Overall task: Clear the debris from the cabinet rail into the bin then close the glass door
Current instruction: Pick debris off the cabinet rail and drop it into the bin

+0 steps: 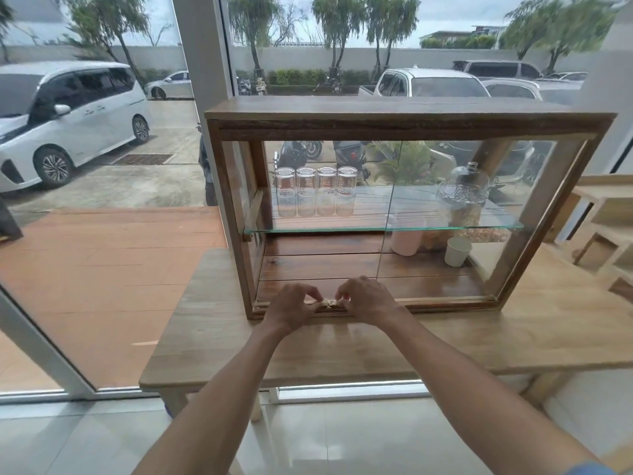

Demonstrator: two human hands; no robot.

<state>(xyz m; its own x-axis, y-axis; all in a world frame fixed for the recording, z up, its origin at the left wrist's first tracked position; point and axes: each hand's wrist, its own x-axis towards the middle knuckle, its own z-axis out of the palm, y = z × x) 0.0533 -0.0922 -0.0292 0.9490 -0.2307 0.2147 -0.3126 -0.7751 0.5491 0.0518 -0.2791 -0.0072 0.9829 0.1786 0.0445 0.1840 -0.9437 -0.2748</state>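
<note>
A wooden cabinet (407, 118) stands on a wooden table (513, 341). Its glass door (479, 214) covers the right half; the left half is open. Pale crumpled debris (328, 302) lies in the bottom front rail (445, 301) near the left end. My left hand (291, 308) and my right hand (368, 301) meet at the rail, fingertips pinching the debris from either side. No bin is in view.
Several upturned glasses (315, 190) stand on the glass shelf (383, 228), with a glass dome (464, 181) to the right. A pink cup (406, 240) and a white cup (457, 252) sit on the cabinet floor. Wooden shelving (606, 231) stands at the right. Windows lie behind.
</note>
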